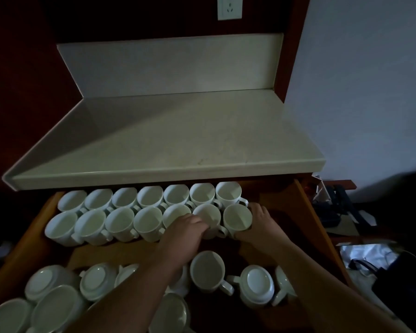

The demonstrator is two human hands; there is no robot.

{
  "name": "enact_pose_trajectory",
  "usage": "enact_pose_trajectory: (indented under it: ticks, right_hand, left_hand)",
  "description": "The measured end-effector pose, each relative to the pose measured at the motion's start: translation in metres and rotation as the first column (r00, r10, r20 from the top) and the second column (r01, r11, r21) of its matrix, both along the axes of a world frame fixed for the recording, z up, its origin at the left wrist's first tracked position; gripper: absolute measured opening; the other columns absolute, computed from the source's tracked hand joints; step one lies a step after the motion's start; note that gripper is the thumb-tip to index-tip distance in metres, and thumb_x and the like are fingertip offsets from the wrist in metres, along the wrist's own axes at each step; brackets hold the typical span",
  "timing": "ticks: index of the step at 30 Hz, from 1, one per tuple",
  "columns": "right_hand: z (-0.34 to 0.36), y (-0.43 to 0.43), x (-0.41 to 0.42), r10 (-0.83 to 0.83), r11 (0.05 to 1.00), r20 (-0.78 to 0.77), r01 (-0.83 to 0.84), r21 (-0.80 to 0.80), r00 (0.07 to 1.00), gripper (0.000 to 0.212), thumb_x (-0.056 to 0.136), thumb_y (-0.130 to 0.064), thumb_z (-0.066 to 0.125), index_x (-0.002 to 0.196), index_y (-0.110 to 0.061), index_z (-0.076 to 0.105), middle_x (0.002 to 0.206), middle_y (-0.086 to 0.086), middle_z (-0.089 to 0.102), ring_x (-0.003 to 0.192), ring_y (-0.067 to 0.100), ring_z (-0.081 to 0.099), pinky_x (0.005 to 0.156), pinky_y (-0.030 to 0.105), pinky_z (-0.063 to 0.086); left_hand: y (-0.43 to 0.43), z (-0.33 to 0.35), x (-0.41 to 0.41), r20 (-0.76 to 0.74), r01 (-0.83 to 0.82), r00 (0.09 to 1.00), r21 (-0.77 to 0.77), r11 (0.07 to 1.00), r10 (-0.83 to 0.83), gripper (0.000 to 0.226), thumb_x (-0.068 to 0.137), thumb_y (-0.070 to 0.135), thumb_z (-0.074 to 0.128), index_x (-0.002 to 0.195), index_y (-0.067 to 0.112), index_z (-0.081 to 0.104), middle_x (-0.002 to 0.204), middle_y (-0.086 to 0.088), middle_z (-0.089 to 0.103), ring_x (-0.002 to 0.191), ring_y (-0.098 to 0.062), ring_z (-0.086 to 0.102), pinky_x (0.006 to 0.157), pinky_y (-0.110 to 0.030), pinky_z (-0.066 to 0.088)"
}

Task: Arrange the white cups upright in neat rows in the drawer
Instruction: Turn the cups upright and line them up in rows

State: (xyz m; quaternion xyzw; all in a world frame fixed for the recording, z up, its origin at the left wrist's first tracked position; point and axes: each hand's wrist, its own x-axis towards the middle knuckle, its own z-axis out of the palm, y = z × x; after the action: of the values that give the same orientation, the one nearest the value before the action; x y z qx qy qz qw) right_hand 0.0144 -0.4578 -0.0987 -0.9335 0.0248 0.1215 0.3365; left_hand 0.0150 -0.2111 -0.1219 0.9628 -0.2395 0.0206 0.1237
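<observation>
Drawer (22,251): two rows of cups along back edge, mouths up, axes vertical, handles toward near right. Left grip (190,228) curls on sixth cup (208,216) of second row. Right grip (258,224) clamps end cup (237,218). Recommended: nudge both flush, handles parallel. Inverted cups (259,283) lie at near edge.

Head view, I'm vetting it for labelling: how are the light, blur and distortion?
Head view: dim, surroundings nearly black; a diagonal shadow crosses the countertop; wide-angle distortion splays the drawer sides; cups are legible without glare; the far right edge looks blurred.
</observation>
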Motion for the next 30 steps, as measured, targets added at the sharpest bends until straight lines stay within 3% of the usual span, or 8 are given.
enact_pose_trajectory:
  ticks: [4, 6, 10, 14, 18, 22, 26, 30]
  right_hand:
    - [-0.004, -0.008, 0.002, -0.026, 0.998, -0.028, 0.028, 0.051, 0.999, 0.066, 0.073, -0.042, 0.092, 0.121, -0.025, 0.049, 0.106, -0.017, 0.054, 0.088, -0.002, 0.052, 0.073, 0.014, 0.042]
    - [-0.003, -0.006, 0.003, -0.034, 0.997, -0.035, 0.036, 0.069, 0.999, 0.049, 0.079, -0.032, 0.09, 0.1, -0.035, 0.046, 0.094, -0.02, 0.052, 0.079, -0.005, 0.05, 0.061, 0.01, 0.037]
    - [-0.009, 0.0, 0.006, -0.071, 0.992, -0.015, 0.072, 0.107, 0.997, 0.067, 0.074, -0.042, 0.091, 0.123, -0.024, 0.049, 0.113, -0.009, 0.059, 0.093, 0.002, 0.055, 0.07, 0.02, 0.042]
    - [-0.015, 0.0, 0.008, -0.083, 0.991, 0.001, 0.082, 0.109, 0.997, 0.066, 0.072, -0.042, 0.092, 0.117, -0.027, 0.047, 0.106, -0.015, 0.056, 0.09, 0.0, 0.055, 0.069, 0.017, 0.042]
    - [-0.021, 0.002, 0.01, -0.085, 0.993, 0.014, 0.084, 0.081, 0.996, 0.081, 0.069, -0.047, 0.092, 0.132, -0.021, 0.049, 0.123, -0.004, 0.059, 0.104, 0.011, 0.059, 0.083, 0.028, 0.048]
    - [-0.007, -0.001, 0.008, -0.042, 0.999, 0.004, 0.042, 0.021, 0.999, 0.093, 0.063, -0.056, 0.092, 0.138, -0.023, 0.049, 0.128, -0.004, 0.057, 0.11, 0.016, 0.061, 0.089, 0.035, 0.053]
    - [0.025, -0.006, 0.005, -0.006, 0.997, 0.082, 0.013, -0.081, 0.997, 0.049, 0.082, -0.04, 0.082, 0.125, -0.026, 0.063, 0.114, -0.002, 0.067, 0.093, 0.013, 0.065, 0.074, 0.032, 0.052]
    - [0.061, 0.025, -0.003, -0.007, 0.999, 0.147, 0.015, -0.049, 0.989, 0.042, 0.092, -0.032, 0.074, 0.131, -0.018, 0.065, 0.127, 0.001, 0.067, 0.112, 0.021, 0.064, 0.083, 0.028, 0.042]
  left_hand:
    - [-0.001, 0.001, 0.0, 0.019, 0.012, 1.0, 0.002, 1.0, -0.012, 0.019, 0.084, 0.015, 0.063, 0.094, 0.028, 0.073, 0.09, 0.007, 0.063, 0.09, -0.016, 0.056, 0.074, -0.03, 0.045]
    - [-0.002, 0.001, 0.0, 0.03, 0.016, 0.999, 0.014, 1.0, -0.017, 0.019, 0.085, 0.017, 0.063, 0.095, 0.03, 0.074, 0.089, 0.009, 0.062, 0.089, -0.015, 0.056, 0.073, -0.029, 0.044]
    - [-0.003, 0.003, 0.004, 0.035, 0.029, 0.999, 0.043, 0.999, -0.031, 0.019, 0.086, 0.019, 0.06, 0.095, 0.029, 0.074, 0.086, 0.008, 0.06, 0.086, -0.017, 0.055, 0.072, -0.031, 0.043]
    - [-0.003, 0.006, 0.005, 0.03, 0.033, 0.999, 0.059, 0.998, -0.035, 0.019, 0.091, 0.019, 0.057, 0.096, 0.029, 0.073, 0.085, 0.009, 0.058, 0.087, -0.016, 0.053, 0.071, -0.03, 0.035]
    - [-0.005, 0.007, 0.005, 0.002, 0.019, 1.0, 0.057, 0.998, -0.019, 0.019, 0.095, 0.02, 0.055, 0.096, 0.026, 0.073, 0.088, 0.009, 0.059, 0.09, -0.016, 0.053, 0.076, -0.031, 0.042]
    - [-0.001, 0.013, -0.005, -0.095, -0.095, 0.992, -0.114, 0.989, 0.084, 0.027, 0.093, 0.021, 0.056, 0.114, 0.023, 0.072, 0.114, 0.008, 0.067, 0.108, -0.014, 0.059, 0.091, -0.035, 0.051]
    - [0.031, 0.047, -0.026, -0.237, -0.38, 0.923, -0.438, 0.814, 0.304, 0.029, 0.101, 0.027, 0.065, 0.13, 0.027, 0.069, 0.126, 0.014, 0.066, 0.113, -0.004, 0.061, 0.096, -0.03, 0.052]
    - [0.111, 0.081, -0.051, -0.34, -0.556, 0.83, -0.571, 0.604, 0.443, 0.02, 0.101, 0.033, 0.065, 0.119, 0.034, 0.074, 0.11, 0.019, 0.072, 0.1, 0.003, 0.066, 0.082, -0.024, 0.054]
